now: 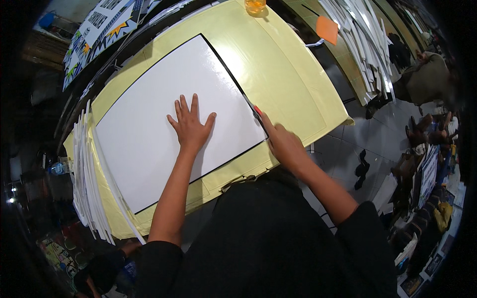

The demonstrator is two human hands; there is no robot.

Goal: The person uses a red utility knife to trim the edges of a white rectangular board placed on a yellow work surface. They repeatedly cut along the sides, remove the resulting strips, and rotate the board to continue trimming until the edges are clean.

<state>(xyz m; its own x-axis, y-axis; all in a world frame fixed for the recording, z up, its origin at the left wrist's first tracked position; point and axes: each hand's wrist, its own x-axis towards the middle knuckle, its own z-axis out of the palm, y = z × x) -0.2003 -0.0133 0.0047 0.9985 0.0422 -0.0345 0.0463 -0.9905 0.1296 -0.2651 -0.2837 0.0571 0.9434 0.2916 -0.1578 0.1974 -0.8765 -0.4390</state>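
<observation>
A white board (pixel 139 149) with dark edges lies on the yellow-covered table (pixel 293 79). My left hand (pixel 190 124) rests flat on the board, fingers spread, holding nothing. My right hand (pixel 285 144) is closed on a red-and-dark cutting tool, probably a knife (pixel 257 111), at the board's right edge; its blade is hard to make out. A bundle of long thin white strips (pixel 89 174) lies along the table's left side.
A glass of amber liquid (pixel 255 7) stands at the far edge, near an orange seat (pixel 326 30). Printed boards (pixel 97 37) lie upper left, more strips (pixel 367 44) upper right. People (pixel 102 275) are at lower left and right. Tiled floor (pixel 338 159) shows beside the table.
</observation>
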